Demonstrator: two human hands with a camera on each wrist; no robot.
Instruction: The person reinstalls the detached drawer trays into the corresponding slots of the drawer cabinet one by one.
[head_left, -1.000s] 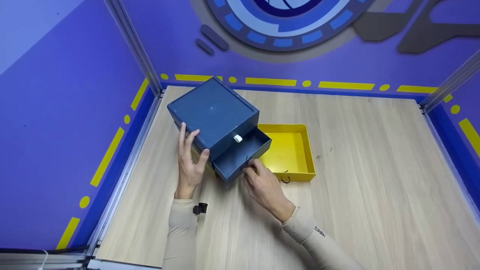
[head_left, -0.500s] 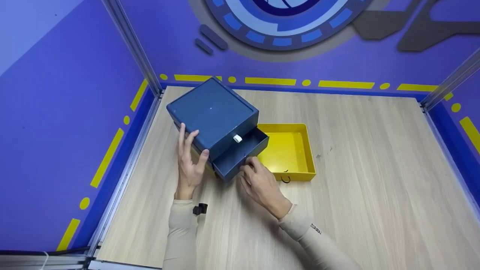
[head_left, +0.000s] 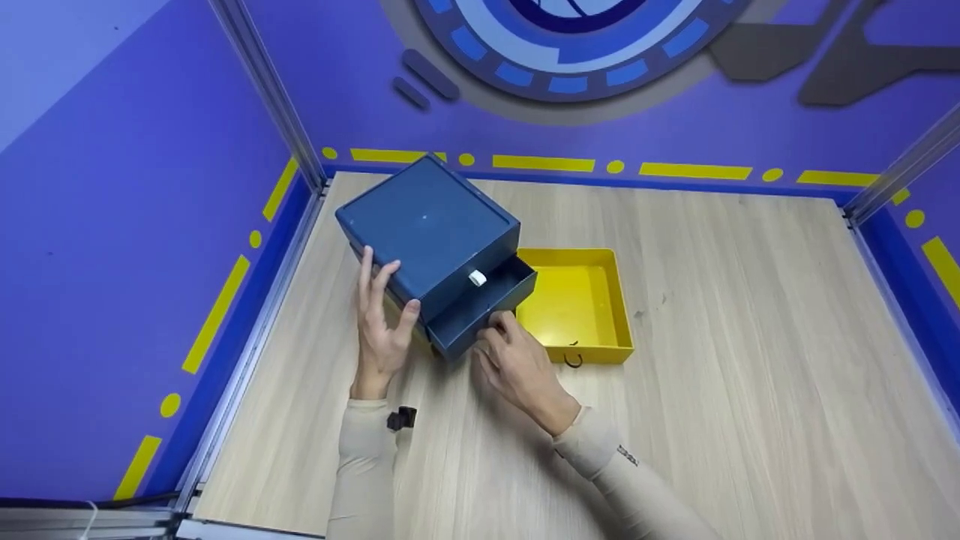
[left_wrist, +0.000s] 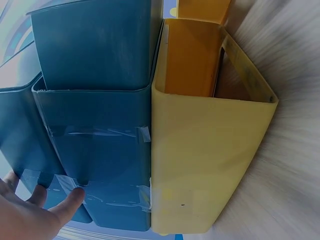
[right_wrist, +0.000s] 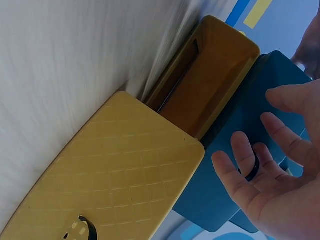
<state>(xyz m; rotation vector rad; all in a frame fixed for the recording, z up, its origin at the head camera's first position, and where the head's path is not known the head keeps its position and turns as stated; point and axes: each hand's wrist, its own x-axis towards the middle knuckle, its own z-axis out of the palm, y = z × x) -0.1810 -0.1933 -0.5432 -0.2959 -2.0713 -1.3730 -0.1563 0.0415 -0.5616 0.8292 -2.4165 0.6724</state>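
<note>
A stacked dark blue drawer cabinet (head_left: 427,217) stands at an angle, its lower blue drawer (head_left: 459,334) pulled partway out. My left hand (head_left: 382,337) rests on the cabinet's left side with straight, spread fingers. At the drawer's front my right hand (head_left: 517,367) has bent fingers. In the right wrist view, thumb and index finger lie about the drawer's dark loop handle (right_wrist: 253,169); the exact contact is partly hidden. Below the blue units is a yellow drawer housing (left_wrist: 200,160), its front gaping. A white tab (head_left: 477,277) sticks out of the upper blue unit.
A separate yellow drawer (head_left: 622,307) with a black loop (head_left: 573,361) lies right of the cabinet, close to my right hand. Everything stands on a wooden tabletop (head_left: 750,360). Purple panels (head_left: 675,135) and metal posts (head_left: 274,82) bound the table.
The lower blue drawer has slid slightly inward, toward the cabinet. My right hand has moved a little up and left with it; the left hand stays in place.
</note>
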